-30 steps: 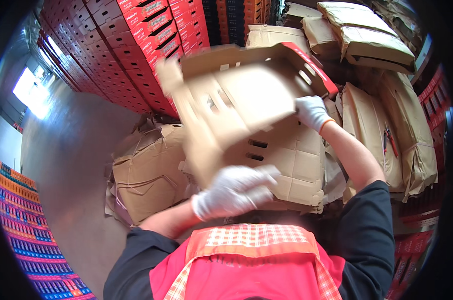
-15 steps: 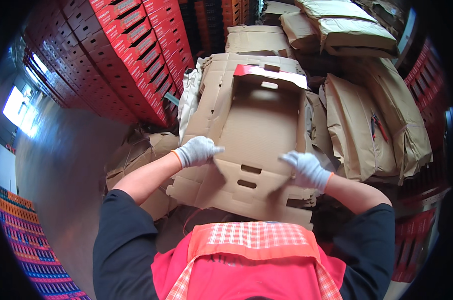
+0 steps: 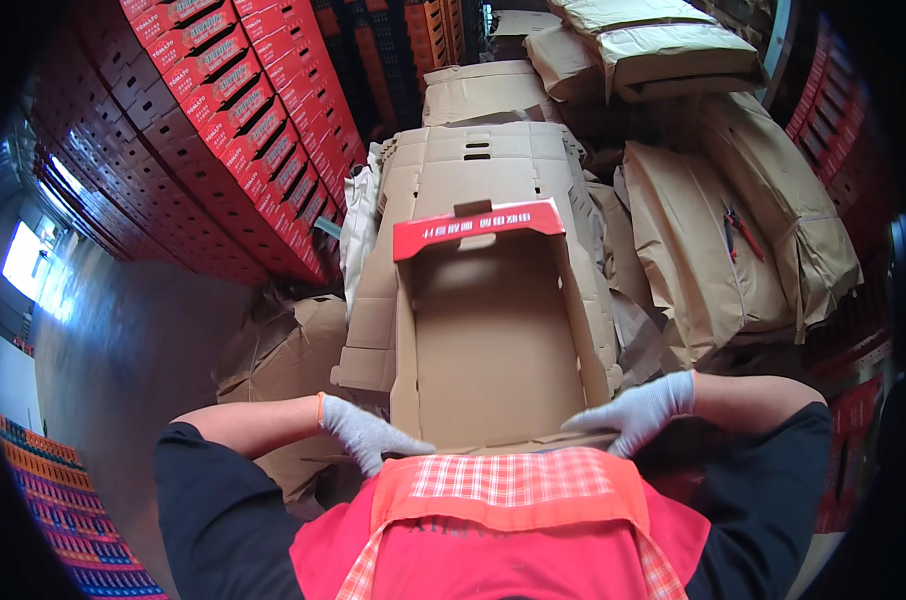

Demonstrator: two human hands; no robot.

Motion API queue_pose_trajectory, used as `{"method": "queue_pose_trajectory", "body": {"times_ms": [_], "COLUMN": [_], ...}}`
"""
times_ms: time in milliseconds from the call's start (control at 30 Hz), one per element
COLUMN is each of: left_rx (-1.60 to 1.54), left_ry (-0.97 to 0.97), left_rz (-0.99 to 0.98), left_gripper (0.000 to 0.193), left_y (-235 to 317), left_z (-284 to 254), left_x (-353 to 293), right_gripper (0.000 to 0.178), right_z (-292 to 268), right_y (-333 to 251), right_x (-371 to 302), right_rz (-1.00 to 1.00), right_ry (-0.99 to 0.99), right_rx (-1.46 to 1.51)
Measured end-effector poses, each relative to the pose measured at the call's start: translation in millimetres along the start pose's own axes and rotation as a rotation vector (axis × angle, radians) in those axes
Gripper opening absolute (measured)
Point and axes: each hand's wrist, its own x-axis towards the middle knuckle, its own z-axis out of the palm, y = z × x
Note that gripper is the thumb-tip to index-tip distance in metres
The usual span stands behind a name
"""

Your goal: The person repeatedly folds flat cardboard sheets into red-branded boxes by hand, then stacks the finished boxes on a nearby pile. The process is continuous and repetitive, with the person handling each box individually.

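An open cardboard tray box (image 3: 498,340), brown inside with a red printed far end, lies right in front of my body. Its side walls and far end stand up. My left hand (image 3: 371,436), in a grey-white glove, grips the box's near left corner. At the near right corner my right hand (image 3: 633,412), gloved alike, holds the near end, its fingers over the edge. Most of that near end is hidden by the hands and my apron. Beneath the box lies a stack of flat, unfolded cardboard blanks (image 3: 453,165).
Tall stacks of red boxes (image 3: 228,130) rise at the far left. Paper-wrapped bundles (image 3: 688,250) lie on the right, with red-handled pliers (image 3: 743,236) on one. Another bundle (image 3: 303,350) sits low at left. Colourful stacked boxes (image 3: 68,510) stand at the lower left.
The box has come nearer to my body, and its near flap, which lay out flat, is now folded up. Both hands have moved down toward me to the near corners.
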Motion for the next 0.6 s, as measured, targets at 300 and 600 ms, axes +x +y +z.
{"method": "queue_pose_trajectory", "body": {"times_ms": [300, 600], "left_rx": [1.077, -0.698], "left_ry": [1.226, 1.701], "left_rz": [-0.581, 0.412], "left_gripper": [0.078, 0.062], "left_y": [-45.0, -140.6], "left_z": [-38.9, -75.4], "left_x": [-38.9, 47.7], "right_gripper": [0.096, 0.089], "right_z": [-50.5, -58.7], "right_y": [45.0, 129.3], "right_x": [9.6, 110.8], "right_rz": [-0.066, -0.259], "right_ry": [1.097, 1.381], "right_rx": [-0.643, 0.916]}}
